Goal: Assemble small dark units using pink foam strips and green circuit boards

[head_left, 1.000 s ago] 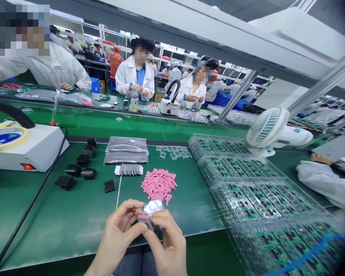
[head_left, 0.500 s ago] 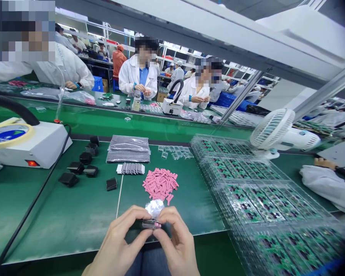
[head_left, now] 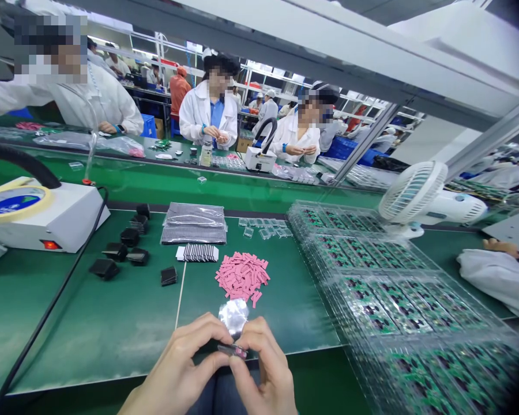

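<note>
Above the green workbench [head_left: 90,323], left hand [head_left: 177,366] and right hand [head_left: 263,369] pinch a foil-topped pink part [head_left: 232,350].

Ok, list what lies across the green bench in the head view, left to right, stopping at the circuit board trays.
White machine with a tape roll on top → black square pieces → bagged striped strips → pile of pink pieces → stacked clear trays of green circuit boards

Strips [head_left: 242,276] on bench mat [head_left: 90,323] — circuit-board trays [head_left: 384,300] right, machine [head_left: 38,222] left.
</note>
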The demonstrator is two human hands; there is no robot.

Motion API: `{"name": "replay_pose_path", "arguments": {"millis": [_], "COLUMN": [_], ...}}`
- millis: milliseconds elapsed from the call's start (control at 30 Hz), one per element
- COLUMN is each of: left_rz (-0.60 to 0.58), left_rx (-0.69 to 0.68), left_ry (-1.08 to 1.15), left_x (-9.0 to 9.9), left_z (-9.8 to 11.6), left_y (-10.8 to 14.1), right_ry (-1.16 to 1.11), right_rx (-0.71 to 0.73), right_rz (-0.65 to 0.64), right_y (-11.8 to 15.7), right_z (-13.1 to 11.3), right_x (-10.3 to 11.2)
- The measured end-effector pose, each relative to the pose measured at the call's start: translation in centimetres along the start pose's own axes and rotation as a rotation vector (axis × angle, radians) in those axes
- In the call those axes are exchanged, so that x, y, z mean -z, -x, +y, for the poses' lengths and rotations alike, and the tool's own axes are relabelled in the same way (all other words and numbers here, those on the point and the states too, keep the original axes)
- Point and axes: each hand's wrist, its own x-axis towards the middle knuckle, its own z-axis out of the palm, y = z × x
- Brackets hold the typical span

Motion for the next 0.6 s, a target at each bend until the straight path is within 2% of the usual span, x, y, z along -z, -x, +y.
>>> {"name": "replay_pose_path", "arguments": {"millis": [200, 300, 400, 500, 600], "left_rz": [-0.019, 0.042, 0.105, 0.095, 0.082], "left_rx": [0.028, 0.102, 0.135, 0.082, 0.018], "left_ry": [0.059, 0.196, 0.323, 0.193, -0.120], "left_x": [0.4, 0.4, 0.9, 2.8, 6.0], "left_z": [0.1, -0.1, -0.2, 0.4, 1.2], "left_y": [-0.6, -0.8, -1.4, -3.4, -7.5], "right_ry": [0.025, -0.029, -0.040, 0.040, 0.138], "right_rx": [0.017, 0.009, -0.006, -0.035, -0.052], "right_rz": [0.036, 0.063, 0.162, 0.218, 0.239], "right_y": [-0.2, -0.6, -1.1, -1.5, -1.9], "right_z": [0.0, -0.1, 0.2, 1.3, 2.9], "right_x": [-0.4, 0.0, 0.7, 1.9, 3.4]}}
